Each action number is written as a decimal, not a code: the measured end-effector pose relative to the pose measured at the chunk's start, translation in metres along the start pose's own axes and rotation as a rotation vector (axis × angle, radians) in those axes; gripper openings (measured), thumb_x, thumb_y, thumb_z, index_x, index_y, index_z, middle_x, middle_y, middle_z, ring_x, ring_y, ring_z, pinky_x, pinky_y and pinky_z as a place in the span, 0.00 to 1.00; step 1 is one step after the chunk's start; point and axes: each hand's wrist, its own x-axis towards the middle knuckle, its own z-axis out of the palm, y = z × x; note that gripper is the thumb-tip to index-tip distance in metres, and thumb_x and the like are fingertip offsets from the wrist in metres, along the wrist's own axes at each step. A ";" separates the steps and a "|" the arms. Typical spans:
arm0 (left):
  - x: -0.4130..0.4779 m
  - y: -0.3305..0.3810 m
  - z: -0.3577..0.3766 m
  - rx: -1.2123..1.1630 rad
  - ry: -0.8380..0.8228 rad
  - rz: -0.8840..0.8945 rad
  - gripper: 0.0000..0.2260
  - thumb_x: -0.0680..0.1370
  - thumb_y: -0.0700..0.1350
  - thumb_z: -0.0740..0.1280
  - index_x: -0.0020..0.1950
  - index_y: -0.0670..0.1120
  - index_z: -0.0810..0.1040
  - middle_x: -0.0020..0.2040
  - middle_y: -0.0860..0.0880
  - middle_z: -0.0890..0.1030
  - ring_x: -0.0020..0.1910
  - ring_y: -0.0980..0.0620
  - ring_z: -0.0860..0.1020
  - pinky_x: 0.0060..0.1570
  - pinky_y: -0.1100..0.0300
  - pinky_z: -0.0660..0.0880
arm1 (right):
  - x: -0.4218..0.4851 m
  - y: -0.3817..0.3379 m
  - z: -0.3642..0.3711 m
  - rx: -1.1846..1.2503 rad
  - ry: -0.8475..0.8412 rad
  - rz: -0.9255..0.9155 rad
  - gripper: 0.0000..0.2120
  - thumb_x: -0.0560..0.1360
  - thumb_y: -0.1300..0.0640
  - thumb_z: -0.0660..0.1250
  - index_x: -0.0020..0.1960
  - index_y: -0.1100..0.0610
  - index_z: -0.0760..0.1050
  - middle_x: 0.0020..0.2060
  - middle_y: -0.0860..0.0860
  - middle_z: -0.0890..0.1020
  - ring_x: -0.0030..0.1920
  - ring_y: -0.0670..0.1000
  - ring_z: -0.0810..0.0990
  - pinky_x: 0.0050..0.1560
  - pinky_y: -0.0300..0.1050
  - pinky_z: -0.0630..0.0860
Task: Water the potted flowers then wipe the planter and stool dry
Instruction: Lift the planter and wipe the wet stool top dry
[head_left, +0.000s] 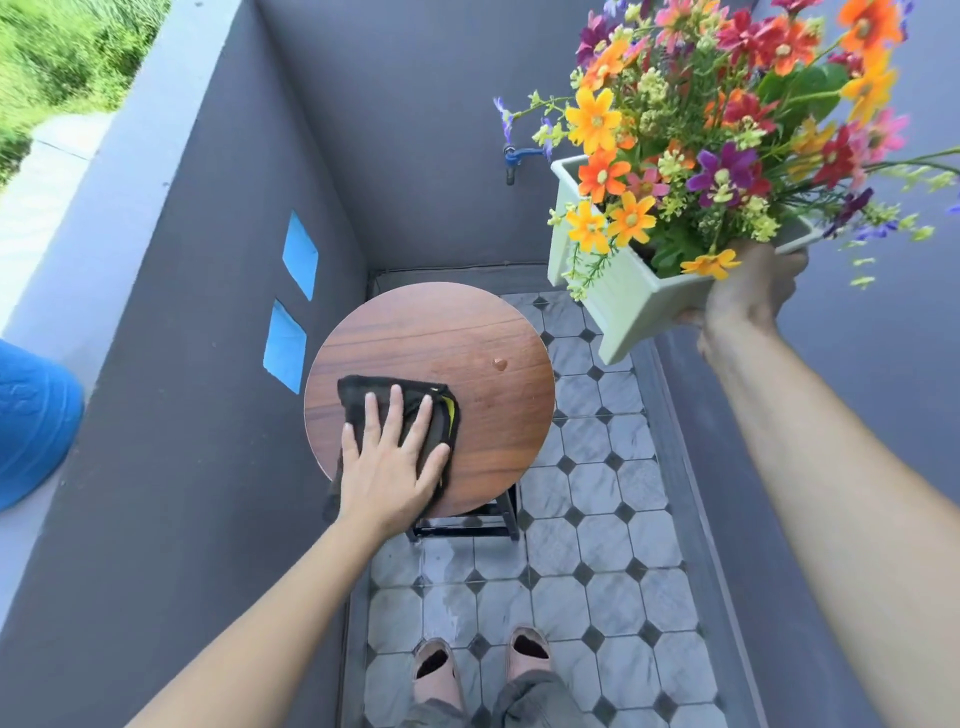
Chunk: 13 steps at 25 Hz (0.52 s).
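Left hand, fingers spread flat, presses the black cloth on the stool at centre frame; right hand grips the planter aloft, upper right. Stool-wiping step — next, likely sweep toward the droplet.

Person, seen from above. Left hand and right hand are bare, as are the forearms along all their visible length. Lower centre: a pair of slippers — pale pink, rounded at the toe, each with a dark opening on top. Trouser legs — grey-green cloth, creased and bunched over the slippers.
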 end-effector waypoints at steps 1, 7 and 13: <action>-0.007 -0.002 0.005 0.005 0.002 -0.031 0.33 0.73 0.65 0.37 0.77 0.58 0.47 0.79 0.50 0.45 0.78 0.45 0.42 0.73 0.42 0.46 | 0.003 0.003 -0.001 -0.008 -0.007 -0.007 0.36 0.59 0.55 0.55 0.68 0.52 0.64 0.63 0.56 0.71 0.54 0.58 0.77 0.54 0.67 0.77; 0.029 -0.019 -0.011 -0.165 0.061 -0.289 0.25 0.81 0.56 0.47 0.78 0.55 0.49 0.79 0.50 0.46 0.78 0.47 0.42 0.74 0.43 0.45 | 0.022 0.018 -0.004 -0.045 -0.006 -0.012 0.26 0.58 0.56 0.54 0.57 0.49 0.65 0.61 0.56 0.72 0.53 0.60 0.77 0.49 0.69 0.78; 0.099 -0.017 -0.027 -0.157 0.128 -0.247 0.24 0.81 0.54 0.49 0.77 0.55 0.53 0.79 0.50 0.49 0.78 0.46 0.43 0.74 0.44 0.43 | 0.040 0.032 -0.005 -0.031 0.031 -0.031 0.30 0.60 0.56 0.54 0.62 0.53 0.66 0.60 0.57 0.73 0.53 0.61 0.78 0.42 0.70 0.79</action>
